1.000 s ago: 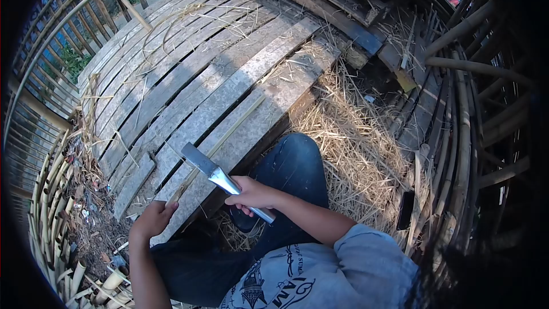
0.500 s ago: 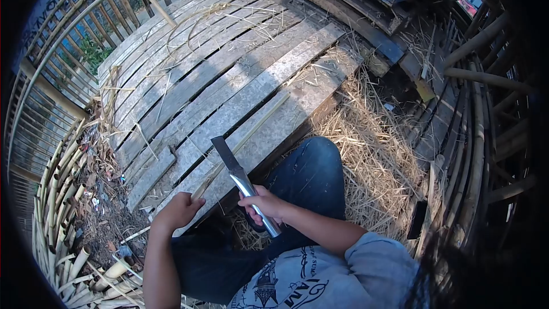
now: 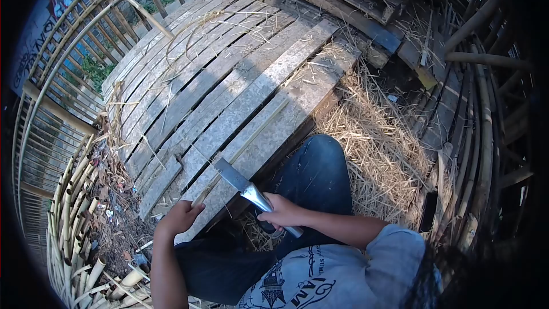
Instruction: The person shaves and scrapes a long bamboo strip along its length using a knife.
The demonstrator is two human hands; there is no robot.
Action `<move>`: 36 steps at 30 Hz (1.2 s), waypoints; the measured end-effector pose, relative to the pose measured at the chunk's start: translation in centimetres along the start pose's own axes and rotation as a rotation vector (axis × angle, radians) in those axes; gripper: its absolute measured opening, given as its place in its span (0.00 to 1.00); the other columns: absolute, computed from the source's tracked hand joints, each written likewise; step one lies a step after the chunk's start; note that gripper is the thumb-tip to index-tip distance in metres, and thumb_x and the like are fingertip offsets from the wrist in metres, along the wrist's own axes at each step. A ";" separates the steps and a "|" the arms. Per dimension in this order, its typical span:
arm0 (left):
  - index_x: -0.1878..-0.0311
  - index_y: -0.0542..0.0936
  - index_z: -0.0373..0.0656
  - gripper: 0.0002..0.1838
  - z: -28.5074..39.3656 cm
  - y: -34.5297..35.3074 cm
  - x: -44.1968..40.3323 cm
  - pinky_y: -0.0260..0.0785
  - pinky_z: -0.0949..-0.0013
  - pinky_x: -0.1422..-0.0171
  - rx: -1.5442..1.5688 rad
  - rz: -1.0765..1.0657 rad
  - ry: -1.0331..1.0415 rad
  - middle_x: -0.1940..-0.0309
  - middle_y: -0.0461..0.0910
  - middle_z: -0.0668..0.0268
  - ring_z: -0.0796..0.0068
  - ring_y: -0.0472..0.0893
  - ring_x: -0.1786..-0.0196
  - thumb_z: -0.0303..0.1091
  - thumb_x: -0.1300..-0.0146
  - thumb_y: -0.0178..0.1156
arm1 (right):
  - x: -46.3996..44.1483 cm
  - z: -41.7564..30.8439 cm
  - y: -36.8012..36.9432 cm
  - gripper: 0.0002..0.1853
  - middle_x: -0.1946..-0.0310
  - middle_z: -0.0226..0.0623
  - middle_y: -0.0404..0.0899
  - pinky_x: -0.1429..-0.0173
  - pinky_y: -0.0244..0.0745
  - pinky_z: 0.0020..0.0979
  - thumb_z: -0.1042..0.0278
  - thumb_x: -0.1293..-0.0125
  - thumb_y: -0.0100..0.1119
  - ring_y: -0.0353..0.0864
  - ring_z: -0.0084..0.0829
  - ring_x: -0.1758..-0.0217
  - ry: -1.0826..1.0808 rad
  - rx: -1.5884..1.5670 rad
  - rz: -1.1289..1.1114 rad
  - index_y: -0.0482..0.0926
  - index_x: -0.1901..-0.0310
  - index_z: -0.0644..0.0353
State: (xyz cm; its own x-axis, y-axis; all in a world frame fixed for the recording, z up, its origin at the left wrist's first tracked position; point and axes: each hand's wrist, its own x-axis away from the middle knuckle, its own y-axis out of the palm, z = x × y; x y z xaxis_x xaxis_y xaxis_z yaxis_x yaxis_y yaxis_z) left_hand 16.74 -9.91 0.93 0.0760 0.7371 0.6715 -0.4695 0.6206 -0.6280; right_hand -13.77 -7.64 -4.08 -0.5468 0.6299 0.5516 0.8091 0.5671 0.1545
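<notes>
My right hand (image 3: 281,212) is wrapped around the shiny metal handle of a broad-bladed knife (image 3: 233,175). Its blade points up and to the left, its tip over the strip near my left hand. A long, thin bamboo strip (image 3: 258,131) lies along the front boards of the wooden slatted platform (image 3: 214,131). The near end of that strip is pinched between the thumb and fingers of my left hand (image 3: 182,217), at the platform's front edge. I cannot tell whether blade and strip touch.
Cut bamboo poles (image 3: 74,212) line the left side, below a bamboo fence (image 3: 63,114). Straw shavings (image 3: 377,143) cover the ground by my right knee (image 3: 320,166). Stacked wooden pallets (image 3: 343,0) stand at the back. Loose thin strips (image 3: 200,23) lie on the far boards.
The knife has swung lower and tilted further left, its blade face turned more toward me. My left hand still pinches the strip. The whole view has shifted slightly.
</notes>
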 end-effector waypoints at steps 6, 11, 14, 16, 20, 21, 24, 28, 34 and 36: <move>0.70 0.78 0.30 0.30 2.2 0.2 0.5 0.69 0.57 0.64 0.019 -0.030 -0.046 0.79 0.77 0.52 0.64 0.77 0.73 0.55 0.31 0.57 | -3.4 1.5 0.3 0.16 0.78 0.32 0.71 0.83 0.72 0.27 0.72 0.36 0.60 0.74 0.21 0.84 -0.128 -0.140 0.349 0.63 0.53 0.62; 0.73 0.77 0.30 0.30 0.8 0.3 -0.2 0.67 0.59 0.70 -0.020 0.032 0.069 0.83 0.74 0.58 0.69 0.75 0.77 0.54 0.31 0.57 | -2.1 -1.1 -1.9 0.17 0.79 0.32 0.72 0.83 0.72 0.25 0.70 0.36 0.63 0.74 0.20 0.84 -0.016 0.006 0.007 0.66 0.52 0.63; 0.70 0.78 0.29 0.29 2.2 1.1 -0.7 0.68 0.57 0.67 -0.009 0.033 0.085 0.81 0.75 0.53 0.68 0.75 0.76 0.53 0.31 0.58 | -3.2 0.5 0.1 0.15 0.78 0.32 0.72 0.84 0.71 0.26 0.70 0.36 0.61 0.74 0.21 0.85 -0.124 -0.161 0.369 0.64 0.54 0.61; 0.70 0.78 0.29 0.28 1.9 1.6 -1.0 0.68 0.56 0.64 -0.009 0.039 0.087 0.79 0.76 0.50 0.66 0.75 0.73 0.52 0.31 0.58 | -2.9 2.5 1.6 0.14 0.78 0.33 0.72 0.85 0.71 0.27 0.70 0.36 0.59 0.74 0.22 0.85 -0.212 -0.001 0.320 0.63 0.55 0.61; 0.70 0.77 0.29 0.29 2.3 0.7 -0.5 0.68 0.56 0.64 0.026 0.014 0.071 0.79 0.76 0.49 0.62 0.76 0.73 0.53 0.31 0.57 | -2.2 0.4 0.1 0.15 0.78 0.32 0.71 0.84 0.71 0.26 0.73 0.36 0.58 0.74 0.21 0.85 -0.068 -0.081 0.135 0.63 0.52 0.61; 0.70 0.77 0.29 0.29 2.3 1.1 -0.7 0.68 0.56 0.64 0.031 0.009 0.066 0.79 0.76 0.49 0.62 0.76 0.73 0.53 0.31 0.57 | -2.2 0.4 0.0 0.17 0.78 0.30 0.70 0.83 0.71 0.25 0.76 0.35 0.57 0.74 0.20 0.84 -0.057 -0.139 0.171 0.63 0.48 0.61; 0.69 0.77 0.29 0.28 3.4 1.9 -1.0 0.68 0.57 0.64 0.020 0.014 0.095 0.79 0.76 0.50 0.62 0.77 0.73 0.52 0.31 0.58 | -1.9 1.0 1.5 0.16 0.78 0.31 0.70 0.83 0.71 0.25 0.76 0.35 0.56 0.73 0.20 0.83 -0.083 -0.067 0.247 0.63 0.49 0.61; 0.69 0.77 0.29 0.28 3.9 1.2 -0.6 0.69 0.55 0.63 0.056 -0.011 0.061 0.78 0.77 0.48 0.58 0.78 0.72 0.52 0.31 0.57 | -1.2 -1.1 -0.1 0.16 0.78 0.32 0.70 0.83 0.71 0.26 0.75 0.35 0.57 0.73 0.20 0.84 -0.014 -0.064 0.113 0.62 0.51 0.62; 0.71 0.76 0.30 0.28 3.5 2.3 -1.2 0.68 0.56 0.65 0.029 0.094 0.144 0.79 0.76 0.50 0.62 0.76 0.74 0.52 0.31 0.58 | -0.3 0.6 1.6 0.17 0.79 0.31 0.69 0.84 0.71 0.27 0.76 0.36 0.56 0.72 0.21 0.85 -0.058 -0.017 0.126 0.62 0.49 0.61; 0.70 0.76 0.30 0.27 3.4 2.3 -1.1 0.68 0.56 0.65 0.025 0.061 0.091 0.80 0.76 0.51 0.61 0.76 0.75 0.52 0.32 0.59 | -0.1 -0.3 0.9 0.17 0.79 0.31 0.69 0.84 0.70 0.27 0.76 0.36 0.57 0.72 0.21 0.86 0.009 -0.120 0.067 0.62 0.49 0.61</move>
State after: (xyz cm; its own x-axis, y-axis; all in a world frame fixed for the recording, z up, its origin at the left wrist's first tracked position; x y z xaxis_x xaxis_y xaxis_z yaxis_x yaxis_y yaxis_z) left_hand 12.63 -10.21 0.12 0.1260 0.7952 0.5931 -0.4974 0.5679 -0.6558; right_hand -12.95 -7.37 -3.73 -0.4894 0.6588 0.5714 0.8638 0.4561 0.2140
